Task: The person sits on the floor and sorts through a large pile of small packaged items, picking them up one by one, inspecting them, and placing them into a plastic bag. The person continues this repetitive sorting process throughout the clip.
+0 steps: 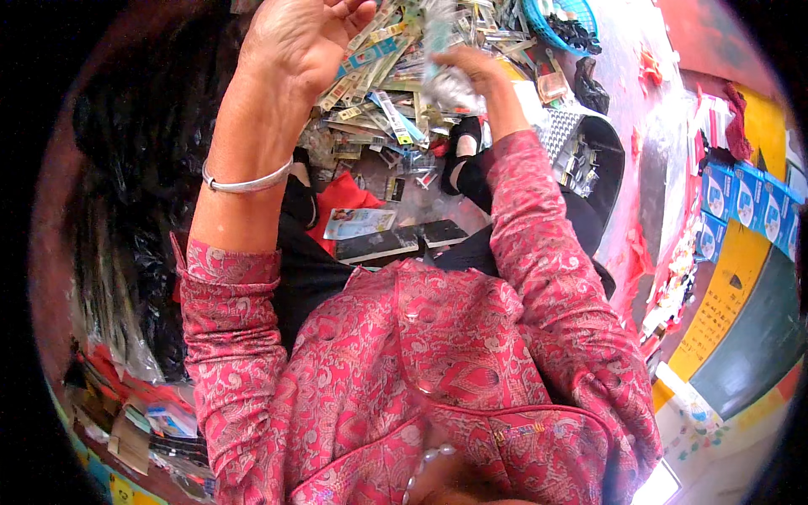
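Over package heap (389, 67) | right fingers (452, 57) clamped on blurred, silvery-clear packet (453, 91) | left fingers (362, 15): can't say

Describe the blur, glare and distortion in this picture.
Head view: the right hand and the shiny pale item it holds are blurred; head view: the whitish surface at right looks washed out; head view: the yellow strip bends near the dark rim; head view: the black plastic loses detail in shadow.
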`<state>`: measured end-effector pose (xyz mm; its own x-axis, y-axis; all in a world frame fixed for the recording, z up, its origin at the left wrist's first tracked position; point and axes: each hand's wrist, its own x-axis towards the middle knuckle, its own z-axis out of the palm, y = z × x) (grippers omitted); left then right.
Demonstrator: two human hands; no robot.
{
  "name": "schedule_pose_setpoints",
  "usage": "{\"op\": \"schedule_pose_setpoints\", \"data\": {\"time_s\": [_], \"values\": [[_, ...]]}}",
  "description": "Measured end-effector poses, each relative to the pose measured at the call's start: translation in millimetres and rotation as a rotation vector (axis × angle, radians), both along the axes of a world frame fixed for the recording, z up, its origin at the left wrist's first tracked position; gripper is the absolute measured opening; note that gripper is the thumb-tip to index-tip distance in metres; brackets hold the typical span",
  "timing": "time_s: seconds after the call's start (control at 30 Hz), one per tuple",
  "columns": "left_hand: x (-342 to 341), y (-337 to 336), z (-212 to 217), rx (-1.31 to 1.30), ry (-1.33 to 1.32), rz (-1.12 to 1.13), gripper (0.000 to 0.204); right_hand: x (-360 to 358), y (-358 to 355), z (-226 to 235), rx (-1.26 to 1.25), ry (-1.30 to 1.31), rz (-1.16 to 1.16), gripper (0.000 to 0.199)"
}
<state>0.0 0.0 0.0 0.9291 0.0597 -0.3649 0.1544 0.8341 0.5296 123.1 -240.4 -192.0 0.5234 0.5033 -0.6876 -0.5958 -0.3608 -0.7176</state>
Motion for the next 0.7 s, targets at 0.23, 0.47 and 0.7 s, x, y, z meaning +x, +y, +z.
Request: {"op": "schedule_pose_setpoints", "data": {"time_s": [0.23, 0.47, 0.7], "values": [[4, 11, -21, 0.139, -0.004, -0.025, 0.030, -109, 64, -102, -0.808, -0.574, 0.480, 0.029], [4, 9, -22, 0.141, 0.001, -0.043, 0.029, -99, 61, -33, -0.801, -0.685, 0.415, 0.025], [7, 2, -17, 0.149, 0.017, -0.029, 0.029, 33, -11, 32, -0.803, -0.974, 0.485, 0.048]]}}
